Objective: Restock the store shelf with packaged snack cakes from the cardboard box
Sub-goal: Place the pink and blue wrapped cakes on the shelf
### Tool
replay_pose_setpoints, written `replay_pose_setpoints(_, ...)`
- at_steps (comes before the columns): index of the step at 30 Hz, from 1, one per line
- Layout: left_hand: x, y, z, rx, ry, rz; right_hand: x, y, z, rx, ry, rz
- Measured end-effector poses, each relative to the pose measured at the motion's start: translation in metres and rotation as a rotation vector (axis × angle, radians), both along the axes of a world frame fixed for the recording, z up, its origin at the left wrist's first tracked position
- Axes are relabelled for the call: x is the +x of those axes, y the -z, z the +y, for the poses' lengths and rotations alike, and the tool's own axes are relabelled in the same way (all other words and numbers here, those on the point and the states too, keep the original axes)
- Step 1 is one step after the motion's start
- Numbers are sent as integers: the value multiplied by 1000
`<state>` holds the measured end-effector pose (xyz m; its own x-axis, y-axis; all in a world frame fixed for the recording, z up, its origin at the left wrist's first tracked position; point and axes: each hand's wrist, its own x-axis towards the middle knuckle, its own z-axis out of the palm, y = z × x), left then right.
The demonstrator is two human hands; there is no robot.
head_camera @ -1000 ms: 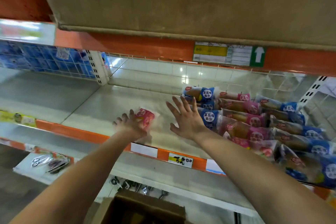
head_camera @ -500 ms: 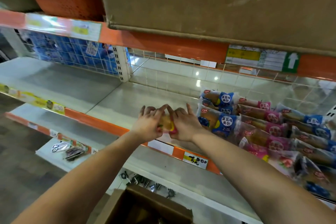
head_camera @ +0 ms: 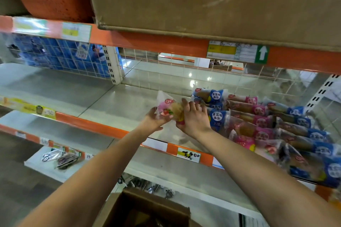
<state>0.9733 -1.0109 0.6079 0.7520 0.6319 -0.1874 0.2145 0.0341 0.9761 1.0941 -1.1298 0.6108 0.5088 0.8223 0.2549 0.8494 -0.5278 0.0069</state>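
**Item:** one snack cake [head_camera: 168,108], sealed in a clear wrapper printed with pink strawberries and a red brand oval. A pale brown cake is seen through the film.

**Location:** it is held just above the shelf [head_camera: 118,105], over the front half of the shelf board. It is tilted, with the crimped end raised toward the shelf's back.

**Grip:** the pack's left side is cupped by the left hand [head_camera: 154,120], fingers curled beneath it. Its right end is clasped by the right hand [head_camera: 193,119], fingers laid over the top.

**Stock on the shelf:** blue and pink packs [head_camera: 258,114] are laid in rows on the shelf's right part, just beside the right hand.

**Cardboard box [head_camera: 147,208]:** it is set below the shelf's front edge and cut off by the frame's bottom. Its dark contents cannot be made out.

**Obscured:** the held pack's lower end is hidden behind both hands. The packs at the shelf's far right are smeared and cut off.
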Motion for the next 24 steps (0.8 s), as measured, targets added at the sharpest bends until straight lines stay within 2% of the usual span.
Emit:
replay_pose_setpoints(5, 11, -1, -11, -122, 41, -94, -2, 0, -18, -31, -51, 14)
replay_pose_setpoints(11, 17, 3, -22, -176, 64, -149, 8, 4, -41, -128, -114, -26)
replay_pose_setpoints(17, 23, 10, -31, -41, 106, 78, 17, 9, -64, -212, -94, -102)
replay_pose_setpoints(20, 26, 11, -37, 33, 194, 168, 19, 12, -71, -261, -81, -120)
replay_pose_setpoints(24, 27, 11, -43, 124, 251, 226, 21, 19, -78, -291, -49, -94)
